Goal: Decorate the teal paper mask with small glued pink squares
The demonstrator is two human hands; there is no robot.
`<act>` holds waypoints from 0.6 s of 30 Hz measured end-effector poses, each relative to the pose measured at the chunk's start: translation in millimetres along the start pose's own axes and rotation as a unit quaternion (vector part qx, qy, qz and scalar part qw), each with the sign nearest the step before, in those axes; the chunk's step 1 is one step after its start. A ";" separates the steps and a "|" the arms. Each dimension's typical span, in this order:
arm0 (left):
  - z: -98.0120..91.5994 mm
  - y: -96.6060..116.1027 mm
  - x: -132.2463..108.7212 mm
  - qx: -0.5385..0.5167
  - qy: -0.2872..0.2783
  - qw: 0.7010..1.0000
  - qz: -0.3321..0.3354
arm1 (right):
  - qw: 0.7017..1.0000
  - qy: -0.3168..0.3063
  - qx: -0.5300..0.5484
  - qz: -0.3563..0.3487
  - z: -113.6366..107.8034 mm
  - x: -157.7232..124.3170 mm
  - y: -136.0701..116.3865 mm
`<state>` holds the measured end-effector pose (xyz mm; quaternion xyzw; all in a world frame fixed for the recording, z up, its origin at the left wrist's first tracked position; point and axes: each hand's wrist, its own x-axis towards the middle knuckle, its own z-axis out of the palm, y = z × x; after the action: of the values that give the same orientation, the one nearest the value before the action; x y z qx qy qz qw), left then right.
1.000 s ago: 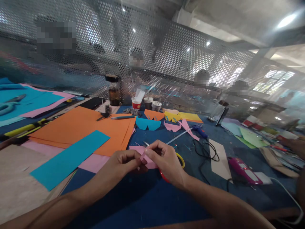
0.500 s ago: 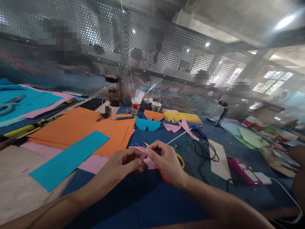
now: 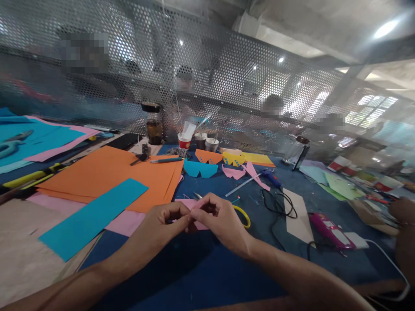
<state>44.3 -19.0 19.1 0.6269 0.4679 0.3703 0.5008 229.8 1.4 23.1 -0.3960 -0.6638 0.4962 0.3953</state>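
Observation:
My left hand (image 3: 164, 222) and my right hand (image 3: 223, 220) meet over the blue table, fingertips pinched together. Between them is a small piece of pink paper (image 3: 198, 204), mostly covered by the fingers. Under the hands lies a flat pink sheet (image 3: 183, 201). Scissors rest beside and partly beneath my right hand; their yellow handle (image 3: 244, 217) shows to the right and the blade tip pokes out beyond the fingers. Farther back are cut paper shapes: blue (image 3: 201, 168), pink (image 3: 233, 172), orange (image 3: 207, 156) and yellow (image 3: 233, 159).
Orange sheets (image 3: 97, 168) and a blue strip (image 3: 94, 220) lie left. A glue gun (image 3: 270, 177) with a black cord and a magenta device (image 3: 330, 231) lie right. Cups (image 3: 184, 141) and a jar (image 3: 153, 125) stand by the perforated screen (image 3: 207, 86). Another person's arm (image 3: 403, 233) is at right.
My right fingertips have drawn in against my left ones, hiding more of the pink piece. The red part of the scissors handle has gone from sight behind my right hand.

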 end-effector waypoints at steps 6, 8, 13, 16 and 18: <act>-0.7 -0.4 0.7 -0.003 -0.002 1.000 -0.006 | 0.999 0.031 -0.015 -0.007 -3.6 3.6 2.5; -1.3 -2.6 1.0 -0.017 -0.006 1.000 -0.006 | 0.999 0.039 -0.013 -0.005 -4.9 4.9 1.8; -0.8 -5.0 0.3 -0.054 -0.020 0.998 -0.012 | 0.999 0.047 -0.007 -0.002 -7.0 6.7 -2.4; 0.1 -4.0 -0.4 -0.056 -0.022 0.998 -0.017 | 0.999 0.049 -0.012 -0.005 -7.2 6.4 -3.2; 0.2 -4.3 -0.4 -0.052 -0.024 0.998 -0.017 | 0.999 0.049 -0.013 -0.007 -7.2 5.9 -2.9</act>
<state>43.4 -19.2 14.9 0.6008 0.4469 0.3699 0.5500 233.8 8.7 28.1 -0.4204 -0.6525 0.4649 0.4259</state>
